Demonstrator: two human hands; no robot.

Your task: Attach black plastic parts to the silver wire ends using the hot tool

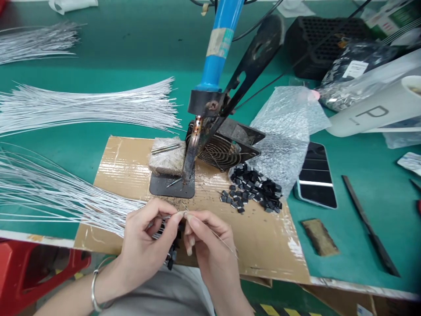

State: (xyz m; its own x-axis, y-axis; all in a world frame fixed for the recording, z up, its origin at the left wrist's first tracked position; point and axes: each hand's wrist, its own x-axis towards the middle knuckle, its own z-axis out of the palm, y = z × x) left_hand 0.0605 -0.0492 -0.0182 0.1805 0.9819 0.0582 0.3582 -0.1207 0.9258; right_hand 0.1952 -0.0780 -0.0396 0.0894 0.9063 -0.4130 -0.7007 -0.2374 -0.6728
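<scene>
My left hand [149, 245] is closed around a bundle of thin white wires [108, 208] that fans out to the left. Small black parts hang from the bundle's ends below that hand. Its thumb and forefinger pinch a wire end, whose tip is too small to make out. Fingertip to fingertip with it, my right hand [208, 237] is pinched on a thin wire [225, 243] that trails across its palm. Just beyond the hands, a blue-handled soldering iron [210, 66] points down in a black stand, its tip over a small dark plate [173, 188].
Loose black parts [256, 188] lie by a bubble-wrap bag [283, 127] on the cardboard [263, 245]. Behind the iron sits a fan [226, 145]. A phone [317, 175], a sponge [319, 237] and a dark tool [370, 226] are at right; another wire bundle [88, 107] lies left.
</scene>
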